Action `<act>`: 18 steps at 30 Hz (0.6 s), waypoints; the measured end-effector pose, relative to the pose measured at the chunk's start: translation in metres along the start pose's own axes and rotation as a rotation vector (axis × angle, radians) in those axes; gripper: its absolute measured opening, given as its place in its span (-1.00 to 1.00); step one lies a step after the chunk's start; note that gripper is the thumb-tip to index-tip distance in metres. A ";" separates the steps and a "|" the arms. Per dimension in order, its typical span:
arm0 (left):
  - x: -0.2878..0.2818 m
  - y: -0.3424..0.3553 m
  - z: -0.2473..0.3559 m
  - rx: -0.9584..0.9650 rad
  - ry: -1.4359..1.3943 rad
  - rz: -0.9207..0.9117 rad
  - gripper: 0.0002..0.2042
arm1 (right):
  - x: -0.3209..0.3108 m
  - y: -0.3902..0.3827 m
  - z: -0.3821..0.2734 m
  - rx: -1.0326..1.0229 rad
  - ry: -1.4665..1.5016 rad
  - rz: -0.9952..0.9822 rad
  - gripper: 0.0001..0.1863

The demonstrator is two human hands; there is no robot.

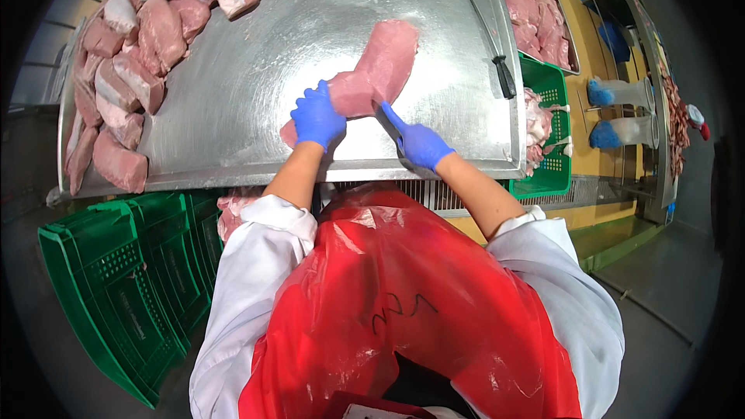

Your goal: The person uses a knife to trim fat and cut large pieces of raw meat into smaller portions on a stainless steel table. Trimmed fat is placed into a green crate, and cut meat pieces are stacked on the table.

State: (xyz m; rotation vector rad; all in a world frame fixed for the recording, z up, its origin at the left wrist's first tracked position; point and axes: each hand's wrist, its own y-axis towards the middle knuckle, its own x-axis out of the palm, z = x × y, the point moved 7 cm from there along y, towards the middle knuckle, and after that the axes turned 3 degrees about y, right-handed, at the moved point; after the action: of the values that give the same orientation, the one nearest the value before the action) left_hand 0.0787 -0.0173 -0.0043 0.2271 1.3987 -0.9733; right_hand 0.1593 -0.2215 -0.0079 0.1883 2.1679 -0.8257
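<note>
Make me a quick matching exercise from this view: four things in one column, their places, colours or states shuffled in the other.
Things:
1. Left hand
2. Right hand
3. Long, thin black-handled tool
4. Apron

Places, colours, states:
A. Lying near the right edge of the metal table
B. Red
C. Index finger stretched forward
D. Resting at the left part of the long pink piece of meat

Right pairs: 1-D, 2-C, 3-A, 4-B
</note>
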 end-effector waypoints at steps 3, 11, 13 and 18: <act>0.022 0.041 -0.047 0.002 -0.487 -0.045 -0.15 | 0.000 -0.042 0.009 0.015 -0.026 -0.069 -0.10; -0.071 -0.010 0.057 0.368 -1.670 -0.435 -0.12 | 0.007 -0.162 0.118 -0.096 0.492 0.199 -0.10; -0.129 0.009 0.139 0.423 -1.630 -0.359 -0.23 | -0.004 -0.173 0.139 -0.010 0.553 0.263 -0.09; -0.237 0.052 0.323 0.534 -1.392 -0.217 -0.21 | -0.032 -0.195 0.156 0.108 0.731 0.314 -0.10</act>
State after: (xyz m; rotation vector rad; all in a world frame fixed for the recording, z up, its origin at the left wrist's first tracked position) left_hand 0.3766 -0.0949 0.2576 -0.2154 -0.1222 -1.2655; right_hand 0.2041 -0.4648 0.0389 0.9892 2.6498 -0.7599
